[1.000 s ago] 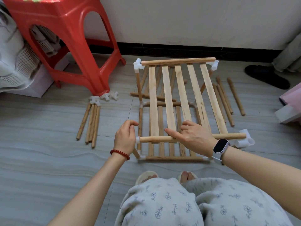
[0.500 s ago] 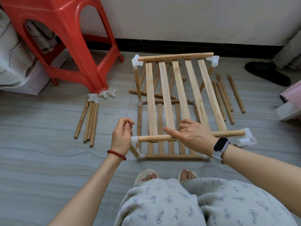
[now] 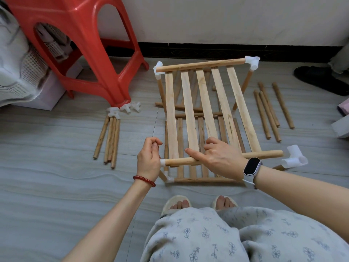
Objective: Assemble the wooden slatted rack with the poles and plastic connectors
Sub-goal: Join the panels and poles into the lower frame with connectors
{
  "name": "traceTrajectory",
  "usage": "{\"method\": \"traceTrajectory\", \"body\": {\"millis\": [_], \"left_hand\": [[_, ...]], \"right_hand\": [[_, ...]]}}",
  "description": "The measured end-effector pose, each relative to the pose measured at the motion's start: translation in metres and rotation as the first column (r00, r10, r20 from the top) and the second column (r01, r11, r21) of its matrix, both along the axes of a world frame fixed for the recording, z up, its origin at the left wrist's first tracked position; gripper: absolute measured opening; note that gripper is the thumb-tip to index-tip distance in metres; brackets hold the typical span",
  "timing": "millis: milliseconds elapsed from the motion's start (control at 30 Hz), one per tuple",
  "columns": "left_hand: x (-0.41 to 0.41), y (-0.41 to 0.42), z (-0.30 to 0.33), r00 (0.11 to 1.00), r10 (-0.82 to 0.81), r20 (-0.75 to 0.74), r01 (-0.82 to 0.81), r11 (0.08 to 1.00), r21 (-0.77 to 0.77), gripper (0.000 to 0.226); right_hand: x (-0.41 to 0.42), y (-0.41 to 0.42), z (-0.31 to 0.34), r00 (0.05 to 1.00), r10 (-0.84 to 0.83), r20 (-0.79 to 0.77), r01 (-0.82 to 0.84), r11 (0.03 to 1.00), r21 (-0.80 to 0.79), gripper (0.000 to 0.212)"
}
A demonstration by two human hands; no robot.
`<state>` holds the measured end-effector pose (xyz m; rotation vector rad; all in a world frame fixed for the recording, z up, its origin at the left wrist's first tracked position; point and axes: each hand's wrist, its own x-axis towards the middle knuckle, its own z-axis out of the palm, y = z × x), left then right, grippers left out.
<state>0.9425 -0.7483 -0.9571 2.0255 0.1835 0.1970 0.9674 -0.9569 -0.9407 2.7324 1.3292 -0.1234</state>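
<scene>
The slatted rack (image 3: 205, 103) stands on the floor, its upper shelf tilted toward me over a lower shelf. My right hand (image 3: 217, 156) lies over the near pole (image 3: 264, 154), index finger straight along it and the other fingers curled over the slat ends. The pole's left end sits in a white connector (image 3: 162, 162). My left hand (image 3: 149, 157) is curled right beside that connector, with nothing visible in its fingers. The pole's right end is bare, a short gap from the near-right connector (image 3: 294, 160). The far pole (image 3: 202, 65) has connectors at both ends.
Loose poles lie on the floor left of the rack (image 3: 109, 140) and to its right (image 3: 270, 108). Spare white connectors (image 3: 124, 109) sit by the red stool (image 3: 88, 46). A dark slipper (image 3: 319, 79) is at far right. My feet (image 3: 200, 204) are just below the rack.
My left hand has drawn its fingers off the near-left connector and curled up beside it. The gap between the near pole's right end and the loose connector has widened slightly.
</scene>
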Motion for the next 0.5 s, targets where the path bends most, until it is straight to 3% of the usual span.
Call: {"method": "traceTrajectory", "body": {"millis": [100,233,400,500], "left_hand": [[0.002,0.0,0.003,0.997,-0.083,-0.007,0.082,0.977,0.196,0.019],[0.009,-0.004,0.014,0.952,-0.299,0.059,0.227,0.825,0.517,0.012],[0.013,-0.015,0.036,0.883,-0.463,0.077,0.33,0.728,0.601,0.013],[0.013,-0.024,0.037,0.792,-0.607,-0.07,0.475,0.539,0.695,0.035]], "right_hand": [[0.0,-0.004,-0.002,1.0,-0.025,-0.004,0.026,0.999,0.024,0.055],[-0.001,-0.02,0.003,0.997,-0.071,-0.036,0.074,0.994,0.081,0.061],[-0.005,-0.03,0.008,0.993,-0.103,-0.054,0.11,0.982,0.152,0.07],[-0.007,-0.038,0.011,0.994,-0.106,-0.007,0.105,0.973,0.208,0.072]]}}
